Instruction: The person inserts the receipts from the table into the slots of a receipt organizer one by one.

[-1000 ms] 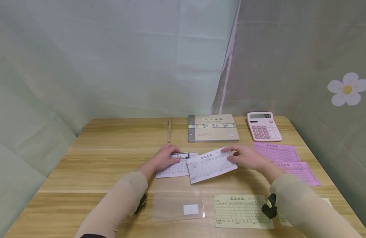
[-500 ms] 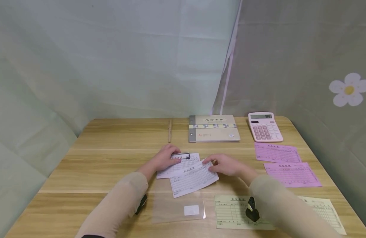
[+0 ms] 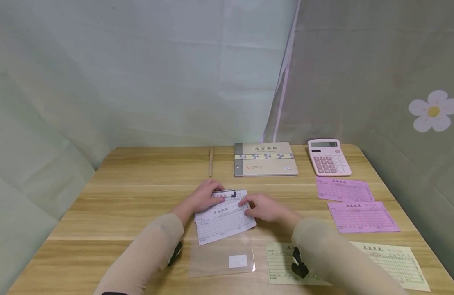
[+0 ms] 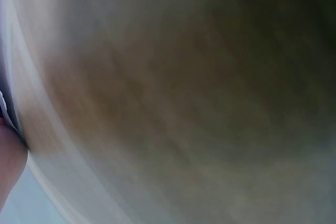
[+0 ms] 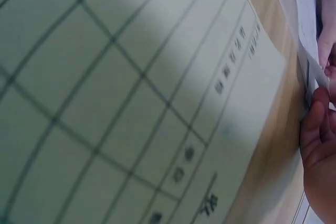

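Observation:
In the head view my left hand [image 3: 205, 196] grips the top edge of a clear clipboard [image 3: 212, 262] at its metal clip [image 3: 227, 193]. Under the clip lies a white printed slip [image 3: 241, 195]. My right hand [image 3: 265, 208] pinches the right edge of another white slip [image 3: 225, 225], which overlaps the first one, tilted a little. In the right wrist view my right hand [image 5: 320, 150] holds the slip at the right edge of the picture, with a green slip [image 5: 131, 77] large in front. The left wrist view is blurred, with a bit of my left hand [image 4: 10, 156] at its edge.
Two pink slips [image 3: 363, 216] lie at the right, below a pink calculator [image 3: 328, 157]. A ledger book [image 3: 265, 159] and a pen [image 3: 210, 162] lie at the back. Green slips [image 3: 396, 264] are at the front right, partly under my right forearm.
My right hand has moved left with its white slip, which now overlaps more of the slip under the clip. My left hand has stayed at the clip.

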